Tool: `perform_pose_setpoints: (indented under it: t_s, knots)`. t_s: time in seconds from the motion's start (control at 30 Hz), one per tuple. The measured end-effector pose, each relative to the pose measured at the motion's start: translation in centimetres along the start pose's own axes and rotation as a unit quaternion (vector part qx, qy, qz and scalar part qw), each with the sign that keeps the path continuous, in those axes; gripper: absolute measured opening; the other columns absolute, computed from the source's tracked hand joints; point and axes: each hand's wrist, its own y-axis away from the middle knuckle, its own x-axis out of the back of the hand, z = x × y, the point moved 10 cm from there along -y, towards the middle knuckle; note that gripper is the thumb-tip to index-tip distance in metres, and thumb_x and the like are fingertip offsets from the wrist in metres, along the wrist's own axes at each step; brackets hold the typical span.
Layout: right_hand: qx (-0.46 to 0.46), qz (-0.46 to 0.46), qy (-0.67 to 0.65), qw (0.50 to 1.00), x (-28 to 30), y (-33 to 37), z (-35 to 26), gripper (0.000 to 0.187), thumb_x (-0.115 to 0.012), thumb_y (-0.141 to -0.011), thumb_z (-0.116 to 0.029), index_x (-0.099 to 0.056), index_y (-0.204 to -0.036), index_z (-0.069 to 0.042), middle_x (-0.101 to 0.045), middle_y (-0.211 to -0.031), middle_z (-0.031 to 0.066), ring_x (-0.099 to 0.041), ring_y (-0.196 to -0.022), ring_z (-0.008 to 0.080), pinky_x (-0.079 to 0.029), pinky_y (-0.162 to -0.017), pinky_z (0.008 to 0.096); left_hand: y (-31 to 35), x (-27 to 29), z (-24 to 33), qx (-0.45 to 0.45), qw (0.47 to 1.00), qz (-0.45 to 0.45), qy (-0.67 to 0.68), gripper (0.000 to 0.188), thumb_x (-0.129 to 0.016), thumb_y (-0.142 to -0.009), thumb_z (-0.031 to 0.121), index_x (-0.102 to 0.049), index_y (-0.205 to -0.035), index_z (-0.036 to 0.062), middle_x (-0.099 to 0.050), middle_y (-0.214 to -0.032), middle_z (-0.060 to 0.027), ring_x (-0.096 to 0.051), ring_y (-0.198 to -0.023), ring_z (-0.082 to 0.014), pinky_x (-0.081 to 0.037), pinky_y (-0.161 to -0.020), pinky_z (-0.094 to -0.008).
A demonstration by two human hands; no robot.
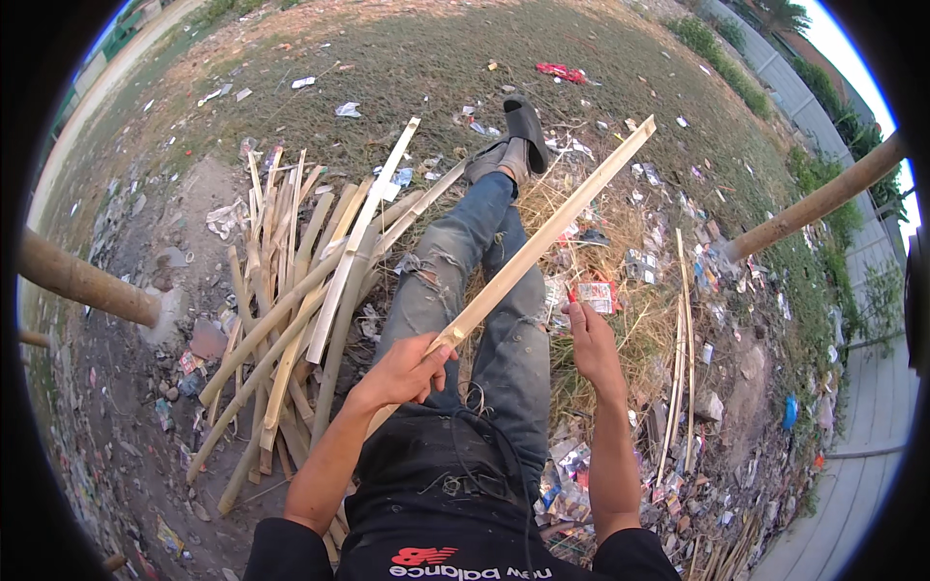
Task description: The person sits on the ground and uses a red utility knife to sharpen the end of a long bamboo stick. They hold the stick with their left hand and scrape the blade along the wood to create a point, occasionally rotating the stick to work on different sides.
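My left hand (pixel 402 371) is closed round a long split bamboo strip (pixel 552 228), near its lower end. The strip slants up and right across my legs, pale inner face showing, its far end raised off the ground. To the right, my right hand (pixel 593 347) is closed with the thumb on top, gripping a small red-handled tool (pixel 572 294). The tool is mostly hidden by the fingers, and its thin tip is hard to make out. A gap separates this hand from the strip.
A heap of split bamboo pieces (pixel 281 339) lies left of my outstretched legs (pixel 465 271). Thin strips (pixel 681 358) lie on the right over dry grass and litter. Bamboo posts stand at left (pixel 92 281) and right (pixel 819 198). A grey wall (pixel 862 407) runs along the right.
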Motion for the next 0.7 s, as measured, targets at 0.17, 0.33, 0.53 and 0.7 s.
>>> perform_pose_setpoints:
  t_s: [0.17, 0.33, 0.53, 0.7]
  knots:
    - [0.094, -0.075, 0.05, 0.991, -5.2, 2.9, -6.5, 0.039, -0.053, -0.111, -0.038, -0.062, -0.109, 0.0, -0.066, -0.081, 0.0226, -0.064, -0.076, 0.0425, -0.049, -0.07, 0.0498, -0.6, -1.0, 0.4, 0.0, 0.999, 0.0, -0.035, 0.032, -0.05, -0.114, 0.03, -0.062, -0.12, 0.0012, -0.067, -0.074, -0.0053, -0.059, -0.052, -0.012, -0.046, -0.049, -0.0307]
    - [0.179, -0.096, 0.124, 0.971, -9.5, 5.7, -9.4, 0.038, -0.061, -0.106, -0.044, -0.066, -0.112, -0.007, -0.07, -0.071, 0.0203, -0.07, -0.067, 0.0455, -0.053, -0.06, 0.056, -1.1, -1.0, 1.6, -0.085, 0.982, 0.044, -0.162, 0.031, -0.052, -0.113, 0.03, -0.061, -0.117, 0.0003, -0.068, -0.07, -0.013, -0.066, -0.059, -0.027, -0.05, -0.058, -0.0421]
    - [0.217, -0.024, 0.141, 0.966, -7.1, 2.6, -10.3, 0.041, -0.062, -0.105, -0.049, -0.066, -0.1, -0.009, -0.068, -0.067, 0.0184, -0.069, -0.066, 0.0435, -0.051, -0.058, 0.0538, -1.6, 0.1, 1.3, -0.123, 0.95, 0.11, -0.265, 0.036, -0.05, -0.114, 0.032, -0.06, -0.11, -0.0025, -0.068, -0.068, -0.0125, -0.066, -0.06, -0.029, -0.05, -0.061, -0.0419]
    - [0.193, 0.012, 0.16, 0.968, -5.0, -0.4, -9.0, 0.043, -0.061, -0.104, -0.052, -0.066, -0.097, -0.01, -0.065, -0.065, 0.0174, -0.068, -0.065, 0.0431, -0.05, -0.058, 0.0534, -1.4, 0.1, 3.0, -0.082, 0.961, 0.084, -0.249, 0.041, -0.05, -0.114, 0.036, -0.059, -0.109, -0.0031, -0.068, -0.067, -0.0125, -0.068, -0.061, -0.0302, -0.051, -0.062, -0.0421]
